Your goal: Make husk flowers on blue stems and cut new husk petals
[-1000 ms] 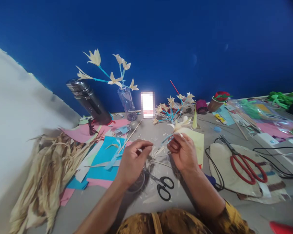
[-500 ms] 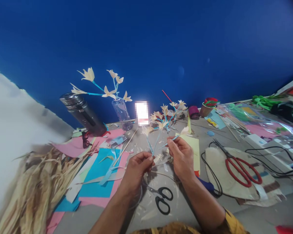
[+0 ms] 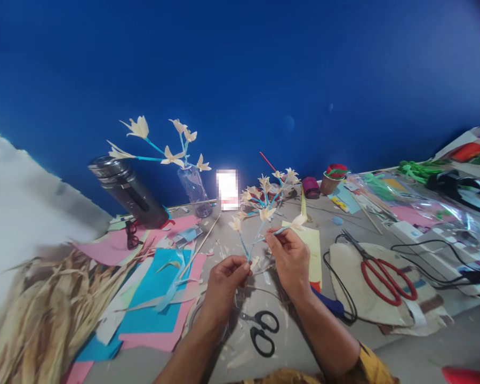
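Observation:
Between its thumb and fingers my left hand (image 3: pixel 229 280) pinches the joined lower stems of a pair of cream artificial flowers (image 3: pixel 244 242) with blue-wrapped stems. My right hand (image 3: pixel 291 256) is closed on the blue stem of a single cream flower (image 3: pixel 298 222), whose bloom points right. The free end of that stem reaches left toward the pair. Behind them stands a cluster of similar cream flowers (image 3: pixel 270 189). Black-handled scissors (image 3: pixel 264 333) lie on the table below my hands.
Dried husks (image 3: pixel 36 304) and blue paper (image 3: pixel 156 298) cover the left side. A dark flask (image 3: pixel 130 192) and a clear bottle with flowers (image 3: pixel 195 192) stand behind. Red-handled scissors (image 3: pixel 388 280) rest on a cloth pad (image 3: pixel 344 266) at right, near a cable.
My right hand has brought the single flower's stem slightly closer to the pair in my left hand. The whole view has shifted a little, with things appearing farther left.

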`<state>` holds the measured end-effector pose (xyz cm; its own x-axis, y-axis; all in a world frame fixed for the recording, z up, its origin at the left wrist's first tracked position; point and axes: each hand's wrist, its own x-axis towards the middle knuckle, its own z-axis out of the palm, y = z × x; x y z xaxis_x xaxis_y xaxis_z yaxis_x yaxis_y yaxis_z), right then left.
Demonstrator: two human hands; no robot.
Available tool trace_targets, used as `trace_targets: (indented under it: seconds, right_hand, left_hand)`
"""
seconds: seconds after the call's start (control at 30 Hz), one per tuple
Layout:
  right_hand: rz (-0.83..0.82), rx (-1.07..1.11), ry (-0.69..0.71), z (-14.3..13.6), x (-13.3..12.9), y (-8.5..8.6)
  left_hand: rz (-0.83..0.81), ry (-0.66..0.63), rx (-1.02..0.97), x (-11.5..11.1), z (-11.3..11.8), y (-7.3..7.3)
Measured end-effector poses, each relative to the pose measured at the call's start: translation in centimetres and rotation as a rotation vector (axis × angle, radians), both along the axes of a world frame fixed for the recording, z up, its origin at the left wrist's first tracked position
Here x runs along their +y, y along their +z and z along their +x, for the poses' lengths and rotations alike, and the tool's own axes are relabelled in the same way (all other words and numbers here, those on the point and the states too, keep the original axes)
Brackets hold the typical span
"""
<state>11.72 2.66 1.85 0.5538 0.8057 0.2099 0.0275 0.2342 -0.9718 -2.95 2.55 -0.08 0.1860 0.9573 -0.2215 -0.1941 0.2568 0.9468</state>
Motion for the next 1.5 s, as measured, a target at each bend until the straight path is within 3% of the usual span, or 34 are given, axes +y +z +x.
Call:
trace_targets:
  seconds: [0.2, 0.73, 1.1, 1.27, 1.5]
  right_hand:
    - [-0.051, -0.177, 0.003, -0.2, -0.1, -0.2]
    - [-0.053, -0.099, 0.012, -0.9, -0.1, -0.2]
    - [-0.075, -0.066, 0.125, -1.7, -0.7, -0.4]
    - [-0.085, -0.155, 0.112, -1.9, -1.0, -0.7]
    - [-0.072, -0.091, 0.132, -2.1, -0.8, -0.8]
  left_hand:
    - [0.052, 0.025, 0.041, -0.4, 0.2, 0.4]
    - [-0.011, -0.072, 0.037, -0.3, 0.0, 0.1]
    - [-0.194, -0.032, -0.334, 0.3, 0.8, 0.8]
    - [-0.189, 0.01, -0.371, 0.4, 0.8, 0.8]
    - [-0.131, 0.015, -0.329, 0.2, 0.7, 0.7]
